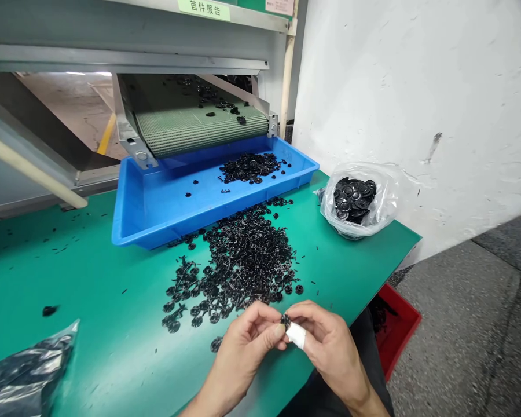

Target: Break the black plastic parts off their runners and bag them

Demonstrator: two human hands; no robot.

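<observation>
Between the fingertips of both hands is a small round black plastic part [285, 319], mostly covered by the fingers. My left hand [254, 341] pinches it from the left. From the other side my right hand [325, 341] grips it too, with white tape [296, 335] wrapped round the thumb. Just beyond the hands spreads a large pile of small black wheel-shaped parts with thin stems [252, 255] on the green table [125, 341]. One loose black wheel-shaped part [216, 344] lies close to my left hand.
A blue tray [178, 229] with black parts stands under a green conveyor belt [200, 127]. On the right sits a clear plastic bag [386, 200] of black discs [353, 197]. A dark filled bag [26, 376] lies front left; a red bin [402, 330] is below the table edge.
</observation>
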